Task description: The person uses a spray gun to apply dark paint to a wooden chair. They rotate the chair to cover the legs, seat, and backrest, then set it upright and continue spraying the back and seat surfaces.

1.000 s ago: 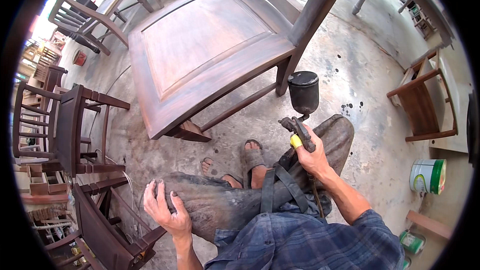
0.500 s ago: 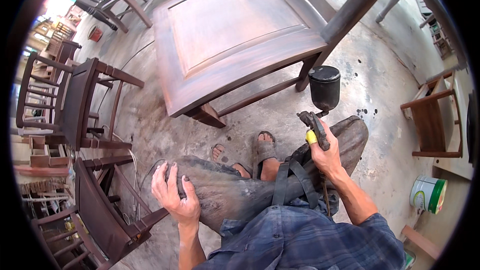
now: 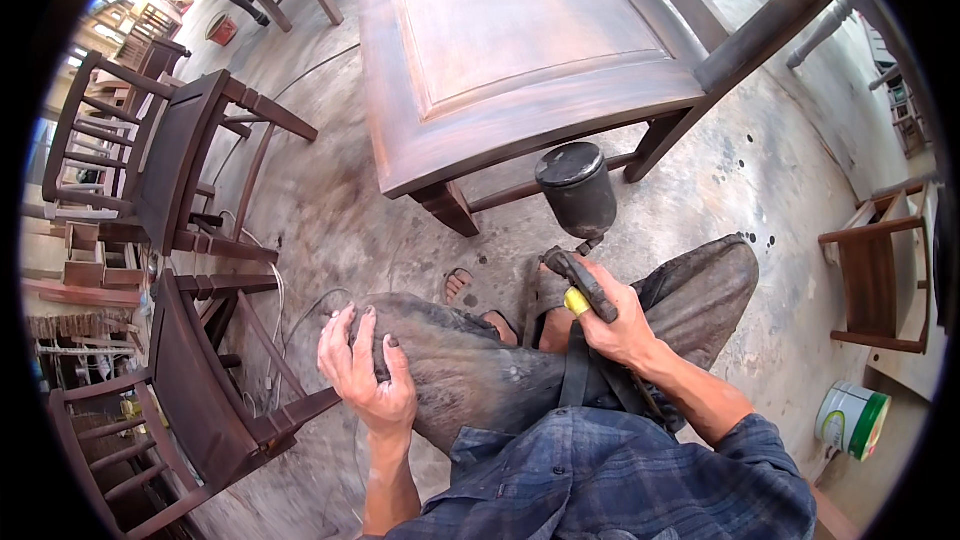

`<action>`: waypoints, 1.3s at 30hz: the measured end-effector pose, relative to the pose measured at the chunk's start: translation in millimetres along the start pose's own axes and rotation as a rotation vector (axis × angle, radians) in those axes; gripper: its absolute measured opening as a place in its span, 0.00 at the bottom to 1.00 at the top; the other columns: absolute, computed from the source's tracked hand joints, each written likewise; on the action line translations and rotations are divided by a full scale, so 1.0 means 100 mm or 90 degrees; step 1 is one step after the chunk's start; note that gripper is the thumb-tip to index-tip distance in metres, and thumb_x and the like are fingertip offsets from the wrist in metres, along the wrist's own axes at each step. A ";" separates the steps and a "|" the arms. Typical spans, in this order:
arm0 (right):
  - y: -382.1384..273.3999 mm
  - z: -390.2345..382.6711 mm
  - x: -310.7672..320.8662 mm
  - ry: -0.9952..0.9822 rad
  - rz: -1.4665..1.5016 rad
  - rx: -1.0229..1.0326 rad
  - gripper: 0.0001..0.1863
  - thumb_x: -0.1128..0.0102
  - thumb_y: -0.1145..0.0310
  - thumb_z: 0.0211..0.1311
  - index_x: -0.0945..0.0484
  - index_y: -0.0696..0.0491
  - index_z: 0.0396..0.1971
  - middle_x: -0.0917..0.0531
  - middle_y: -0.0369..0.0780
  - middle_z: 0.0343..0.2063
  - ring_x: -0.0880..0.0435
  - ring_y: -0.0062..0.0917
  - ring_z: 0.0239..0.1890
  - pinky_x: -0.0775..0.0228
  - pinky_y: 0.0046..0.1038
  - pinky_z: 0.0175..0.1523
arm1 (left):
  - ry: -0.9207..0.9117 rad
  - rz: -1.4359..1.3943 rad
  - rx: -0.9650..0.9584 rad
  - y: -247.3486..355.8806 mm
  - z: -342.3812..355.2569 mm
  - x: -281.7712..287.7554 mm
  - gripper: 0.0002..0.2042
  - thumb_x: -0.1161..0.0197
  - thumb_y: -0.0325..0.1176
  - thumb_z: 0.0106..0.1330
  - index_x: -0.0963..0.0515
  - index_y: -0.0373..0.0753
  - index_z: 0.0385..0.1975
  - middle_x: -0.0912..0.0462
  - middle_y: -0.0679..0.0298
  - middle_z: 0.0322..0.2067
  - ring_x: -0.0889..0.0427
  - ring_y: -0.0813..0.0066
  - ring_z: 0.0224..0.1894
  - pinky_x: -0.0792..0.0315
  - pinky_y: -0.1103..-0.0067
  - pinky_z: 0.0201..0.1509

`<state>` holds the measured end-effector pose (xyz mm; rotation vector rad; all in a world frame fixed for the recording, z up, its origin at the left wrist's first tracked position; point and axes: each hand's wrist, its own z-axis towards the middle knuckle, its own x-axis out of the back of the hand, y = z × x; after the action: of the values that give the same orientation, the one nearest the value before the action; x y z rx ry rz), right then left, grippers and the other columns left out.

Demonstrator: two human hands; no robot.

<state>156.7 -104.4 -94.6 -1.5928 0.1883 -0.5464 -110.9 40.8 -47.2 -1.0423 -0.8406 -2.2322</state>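
Note:
My right hand [image 3: 615, 330] grips a black spray gun [image 3: 582, 280] with a yellow piece at its handle and a dark cup [image 3: 577, 195] on top. The cup is in front of the lower frame of a large wooden chair [image 3: 525, 30], whose paneled seat has a streaky, pale brown finish and faces me at the top. My left hand [image 3: 370, 375] rests on my grimy trouser leg [image 3: 445, 380], fingers bent loosely apart with nothing in them. My sandalled feet show under the gun and my legs.
Dark chairs [image 3: 180, 155] stand and lean along the left, with cables [image 3: 278, 300] on the concrete floor beside them. A small red bucket [image 3: 221, 30] sits farther back. At the right are a wooden piece of furniture [image 3: 865, 285] and a white-and-green pail [image 3: 845, 420].
The view has shifted, so the chair appears farther right and higher. My right hand has swung the spray gun and cup leftward, toward the chair's front rail. My left hand still rests on my leg.

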 end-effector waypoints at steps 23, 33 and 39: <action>0.11 -0.09 0.36 0.147 -0.085 -0.056 0.24 0.41 0.77 0.67 0.28 0.60 0.63 0.16 0.43 0.41 0.20 0.21 0.43 0.28 0.24 0.50 | -0.003 0.019 -0.008 0.06 0.05 0.01 0.16 0.40 0.29 0.66 0.20 0.31 0.52 0.22 0.46 0.57 0.27 0.47 0.61 0.36 0.58 0.67; -0.35 -0.33 0.37 0.084 -0.014 -0.019 0.26 0.39 0.75 0.66 0.28 0.62 0.64 0.16 0.43 0.41 0.19 0.21 0.38 0.25 0.25 0.48 | 0.005 -0.011 0.009 0.00 0.05 0.01 0.20 0.43 0.28 0.58 0.19 0.33 0.52 0.21 0.49 0.57 0.27 0.46 0.63 0.38 0.56 0.69; -0.58 -0.42 0.52 0.172 -0.092 0.089 0.26 0.40 0.77 0.67 0.30 0.65 0.64 0.15 0.42 0.41 0.19 0.19 0.38 0.25 0.23 0.48 | 0.012 -0.022 0.001 -0.04 0.01 0.02 0.21 0.45 0.27 0.59 0.19 0.32 0.53 0.21 0.48 0.57 0.26 0.45 0.62 0.38 0.57 0.69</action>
<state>171.0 -158.1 -26.4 -1.4005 0.2335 -0.8708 -113.7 43.9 -46.4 -1.0104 -0.8589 -2.2665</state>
